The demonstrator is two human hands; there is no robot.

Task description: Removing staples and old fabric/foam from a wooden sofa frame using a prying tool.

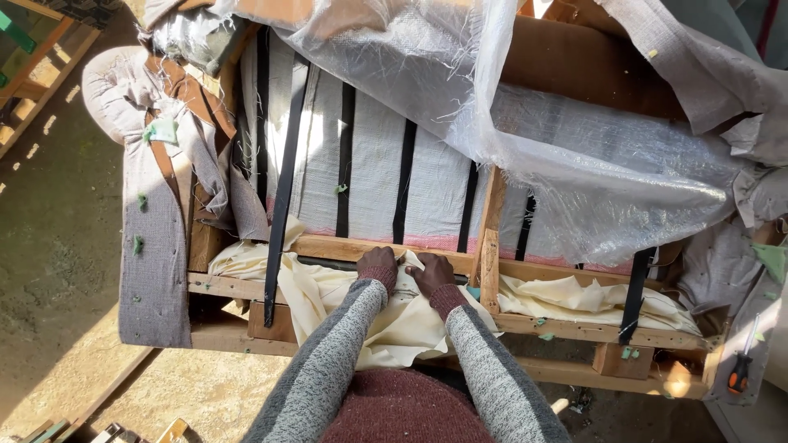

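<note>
An upturned sofa frame [345, 248] of bare wood lies before me, with white woven backing and black webbing straps [345, 156]. Cream fabric [394, 316] spills out between two wooden rails. My left hand [377, 266] and my right hand [432, 272] press side by side on this fabric at the upper rail, fingers curled into the gap. Grey sleeves cover both forearms. Whether the fingers pinch the cloth is hidden by the knuckles.
Clear plastic sheeting [607, 172] drapes over the right part of the frame. Grey upholstery [152, 271] hangs on the left arm. An orange-handled screwdriver [740, 371] lies at the right. Concrete floor [57, 271] lies to the left, wooden slats [33, 57] at the top left.
</note>
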